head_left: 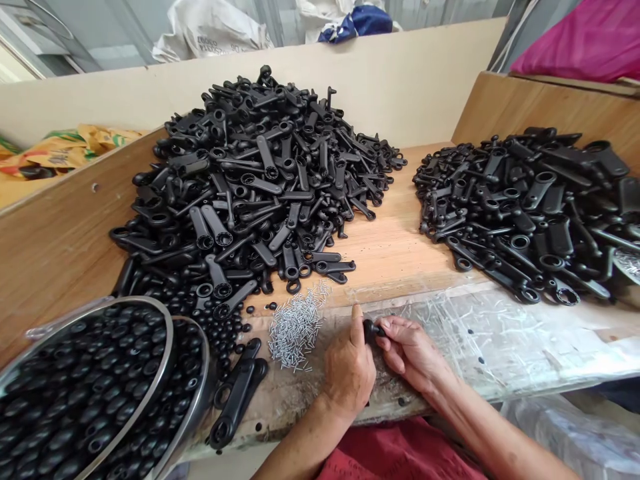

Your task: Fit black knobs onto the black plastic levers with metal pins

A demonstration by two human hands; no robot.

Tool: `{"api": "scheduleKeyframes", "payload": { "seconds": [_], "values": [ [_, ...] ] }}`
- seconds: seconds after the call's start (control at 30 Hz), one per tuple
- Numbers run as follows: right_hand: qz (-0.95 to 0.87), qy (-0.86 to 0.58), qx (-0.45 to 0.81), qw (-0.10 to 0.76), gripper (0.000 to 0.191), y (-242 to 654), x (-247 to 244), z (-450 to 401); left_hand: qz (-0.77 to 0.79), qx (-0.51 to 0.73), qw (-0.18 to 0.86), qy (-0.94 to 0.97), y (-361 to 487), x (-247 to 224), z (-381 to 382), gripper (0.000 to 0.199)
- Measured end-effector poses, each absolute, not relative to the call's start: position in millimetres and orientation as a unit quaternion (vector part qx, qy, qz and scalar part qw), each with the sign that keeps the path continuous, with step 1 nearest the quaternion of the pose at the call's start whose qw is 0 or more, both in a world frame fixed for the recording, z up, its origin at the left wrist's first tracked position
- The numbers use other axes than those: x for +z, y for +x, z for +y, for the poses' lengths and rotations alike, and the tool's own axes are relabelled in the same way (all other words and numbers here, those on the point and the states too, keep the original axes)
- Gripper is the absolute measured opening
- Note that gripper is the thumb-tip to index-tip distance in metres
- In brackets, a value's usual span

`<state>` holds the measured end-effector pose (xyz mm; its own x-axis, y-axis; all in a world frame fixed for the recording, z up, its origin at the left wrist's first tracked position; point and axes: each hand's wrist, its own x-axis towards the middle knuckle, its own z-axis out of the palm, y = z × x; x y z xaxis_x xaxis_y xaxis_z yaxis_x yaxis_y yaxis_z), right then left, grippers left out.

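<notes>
My two hands meet over the front of the worktable, around a small black knob [370, 331]. My left hand [351, 367] is closed against the knob's rounded side, its index finger extended along it and the other fingers curled under. From the other side, my right hand [411, 348] pinches the knob's narrow end between thumb and fingertips. Part of the knob is covered by the fingers. Just left of my left hand lies a heap of small silvery pins [297, 330]. Several black crank handles [237, 397] are stacked near the table's front edge.
A tall pile of black crank handles [265, 180] rises at the back left, another pile [530, 207] at the right. Two metal-rimmed bowls [167, 333] of black knobs stand front left. Plastic sheeting [465, 340] covers the table's front. Wooden boards [65, 233] border it.
</notes>
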<state>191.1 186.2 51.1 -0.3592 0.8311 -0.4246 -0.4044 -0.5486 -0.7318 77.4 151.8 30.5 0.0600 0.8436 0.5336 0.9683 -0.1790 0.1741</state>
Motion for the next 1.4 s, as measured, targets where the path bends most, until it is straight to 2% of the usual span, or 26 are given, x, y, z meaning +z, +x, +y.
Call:
{"api": "scheduleKeyframes", "payload": {
  "seconds": [0.17, 0.23, 0.3, 0.37, 0.43, 0.53, 0.63, 0.83, 0.97, 1.1, 1.17, 1.23, 1.3, 1.4],
  "values": [
    [-0.341, -0.430, 0.762, 0.345, 0.040, 193, 51, 193, -0.638, -0.227, 0.131, -0.724, 70, 34, 156, 0.041],
    [-0.389, -0.445, 0.737, 0.329, 0.031, 200, 56, 199, -0.635, -0.186, 0.128, -0.739, 64, 36, 158, 0.045],
    [-0.502, -0.507, 0.623, 0.321, 0.017, 207, 65, 207, -0.624, -0.142, 0.131, -0.757, 60, 39, 159, 0.046],
    [-0.648, -0.574, 0.423, 0.267, 0.027, 210, 74, 215, -0.605, -0.114, 0.148, -0.774, 59, 40, 159, 0.043],
    [-0.749, -0.589, 0.258, 0.158, 0.035, 206, 81, 221, -0.582, -0.101, 0.177, -0.787, 61, 41, 157, 0.038],
    [-0.791, -0.567, 0.221, 0.057, 0.031, 190, 79, 223, -0.565, -0.085, 0.225, -0.789, 68, 43, 154, 0.034],
    [-0.797, -0.558, 0.229, 0.036, 0.020, 177, 69, 221, -0.562, -0.072, 0.259, -0.783, 72, 42, 153, 0.032],
    [-0.791, -0.552, 0.257, 0.058, 0.019, 178, 62, 224, -0.551, -0.094, 0.250, -0.790, 69, 37, 158, 0.033],
    [-0.821, -0.462, 0.315, 0.119, 0.024, 197, 77, 223, -0.565, -0.115, 0.199, -0.793, 62, 37, 161, 0.037],
    [-0.831, -0.281, 0.446, 0.179, 0.025, 218, 86, 208, -0.600, -0.161, 0.034, -0.783, 57, 37, 157, 0.058],
    [-0.821, -0.258, 0.475, 0.182, 0.027, 226, 86, 201, -0.591, -0.203, -0.055, -0.779, 57, 36, 150, 0.072],
    [-0.827, -0.296, 0.446, 0.172, 0.024, 234, 86, 202, -0.566, -0.275, -0.090, -0.772, 56, 31, 140, 0.073],
    [-0.833, -0.352, 0.387, 0.182, 0.021, 248, 92, 217, -0.560, -0.341, -0.083, -0.751, 53, 24, 129, 0.066],
    [-0.803, -0.475, 0.270, 0.238, 0.019, 287, 117, 266, -0.606, -0.397, -0.060, -0.686, 41, 12, 111, 0.057]
  ]
}}
